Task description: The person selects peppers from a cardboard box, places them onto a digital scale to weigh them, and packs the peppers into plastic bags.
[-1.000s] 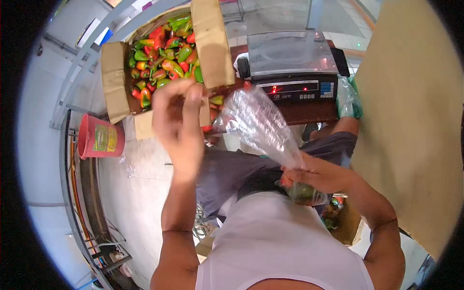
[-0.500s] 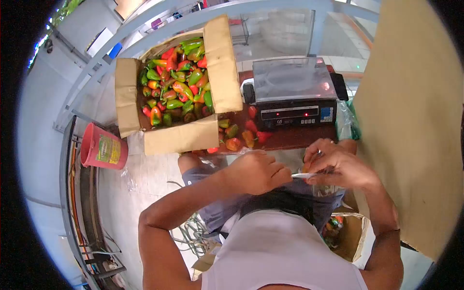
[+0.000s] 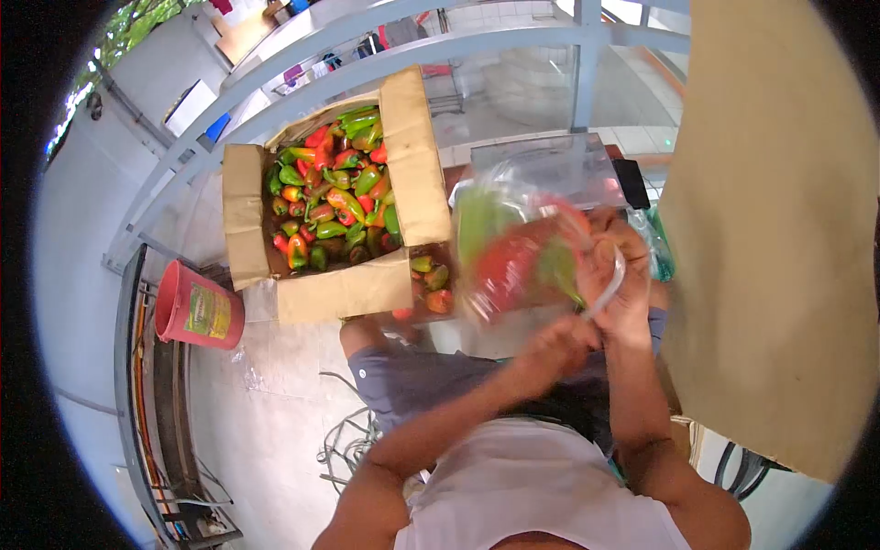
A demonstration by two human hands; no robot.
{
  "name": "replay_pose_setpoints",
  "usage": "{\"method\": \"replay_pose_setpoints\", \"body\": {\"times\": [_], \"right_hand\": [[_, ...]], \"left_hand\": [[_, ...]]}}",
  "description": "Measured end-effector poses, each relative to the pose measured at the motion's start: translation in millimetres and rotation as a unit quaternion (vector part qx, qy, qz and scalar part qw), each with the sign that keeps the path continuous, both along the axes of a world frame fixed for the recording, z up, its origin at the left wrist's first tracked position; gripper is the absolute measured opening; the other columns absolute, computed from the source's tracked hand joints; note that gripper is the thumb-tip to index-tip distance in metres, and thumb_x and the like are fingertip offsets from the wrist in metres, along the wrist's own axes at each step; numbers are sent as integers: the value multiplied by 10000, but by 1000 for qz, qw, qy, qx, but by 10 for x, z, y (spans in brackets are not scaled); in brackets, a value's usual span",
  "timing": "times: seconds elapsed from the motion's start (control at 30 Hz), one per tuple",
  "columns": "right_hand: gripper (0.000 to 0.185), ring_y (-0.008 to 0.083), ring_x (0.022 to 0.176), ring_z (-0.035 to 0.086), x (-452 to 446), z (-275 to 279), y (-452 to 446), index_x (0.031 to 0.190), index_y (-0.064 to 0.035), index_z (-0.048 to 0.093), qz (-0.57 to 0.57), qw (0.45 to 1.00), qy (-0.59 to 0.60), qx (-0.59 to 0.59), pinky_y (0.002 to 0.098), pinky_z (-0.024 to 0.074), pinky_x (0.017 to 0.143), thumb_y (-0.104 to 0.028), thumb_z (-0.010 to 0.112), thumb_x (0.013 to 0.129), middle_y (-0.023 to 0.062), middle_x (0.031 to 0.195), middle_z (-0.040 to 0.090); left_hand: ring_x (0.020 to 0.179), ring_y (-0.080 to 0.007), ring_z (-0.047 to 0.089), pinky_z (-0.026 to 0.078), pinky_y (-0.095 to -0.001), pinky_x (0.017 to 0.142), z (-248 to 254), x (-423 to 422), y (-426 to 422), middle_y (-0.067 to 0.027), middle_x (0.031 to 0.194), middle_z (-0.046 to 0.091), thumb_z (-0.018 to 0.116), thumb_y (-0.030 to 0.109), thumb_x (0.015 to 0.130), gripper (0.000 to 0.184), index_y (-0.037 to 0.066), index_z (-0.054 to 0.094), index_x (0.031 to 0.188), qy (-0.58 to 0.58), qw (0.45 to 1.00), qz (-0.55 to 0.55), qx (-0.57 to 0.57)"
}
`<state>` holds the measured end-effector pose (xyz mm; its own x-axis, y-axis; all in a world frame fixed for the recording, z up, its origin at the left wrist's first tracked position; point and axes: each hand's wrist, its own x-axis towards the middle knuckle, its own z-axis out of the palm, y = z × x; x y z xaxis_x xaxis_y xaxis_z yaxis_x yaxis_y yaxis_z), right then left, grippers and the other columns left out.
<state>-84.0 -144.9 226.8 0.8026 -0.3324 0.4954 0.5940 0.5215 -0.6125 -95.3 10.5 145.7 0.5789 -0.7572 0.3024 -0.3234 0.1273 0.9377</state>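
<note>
A clear plastic bag of red and green peppers [image 3: 513, 266], blurred by motion, is up in front of the scale. My right hand [image 3: 619, 284] is closed around the gathered end of this bag, at its right side. A thin white strip [image 3: 612, 291] curves across the right hand's fingers. Just below, my left hand [image 3: 561, 348] is closed, its fingertips pinching the lower end of the strip close to my right wrist. The bag hides most of the digital scale [image 3: 559, 165], whose top still shows behind it.
An open cardboard box [image 3: 252, 215] full of red and green peppers stands at the left. Several loose peppers [image 3: 439, 301] lie beside it on the table. A red bucket [image 3: 215, 307] is on the floor at far left. A large cardboard panel [image 3: 761, 238] borders the right side.
Both hands have come together, the left moving right and down. The bag of peppers has swung up into view before the scale. My head view has shifted slightly.
</note>
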Motion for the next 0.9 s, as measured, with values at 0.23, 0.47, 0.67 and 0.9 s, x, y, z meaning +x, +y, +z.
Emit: {"method": "replay_pose_setpoints", "body": {"times": [0.23, 0.47, 0.67, 0.9], "right_hand": [[39, 131, 896, 581, 238, -712, -196, 876, -4, 700, -101, 938, 126, -306, 250, 474, 774, -18, 737, 874, 49, 981, 588], [107, 155, 1037, 629, 248, -790, -12, 924, -22, 668, 198, 972, 119, 31, 313, 520, 876, -95, 740, 896, 81, 1103, 634], [119, 160, 897, 652, 390, -824, 18, 939, 6, 661, -63, 970, 108, -209, 304, 536, 833, -61, 740, 882, 63, 1014, 630], [95, 128, 957, 593, 146, -428, 7, 937, -37, 671, 139, 970, 163, -116, 278, 472, 876, -52, 728, 862, 39, 1016, 593]], "left_hand": [[771, -268, 683, 552, -398, 688, 524, 914, 487, -131, 889, 683, 634, 99, 903, 74, 54, 686, 931, -368, 888, 196, 193], [732, -157, 633, 518, -301, 670, -250, 546, 374, -22, 807, 633, 602, 158, 997, 130, 52, 657, 946, 55, 987, 150, 35], [760, -273, 667, 536, -370, 708, 470, 857, 534, -133, 847, 658, 636, 64, 924, 83, 35, 661, 998, -306, 926, 214, 65], [739, -102, 628, 518, -280, 673, -133, 828, 591, -39, 844, 663, 592, 67, 986, 127, 8, 701, 1012, 185, 971, 147, -30]]}}
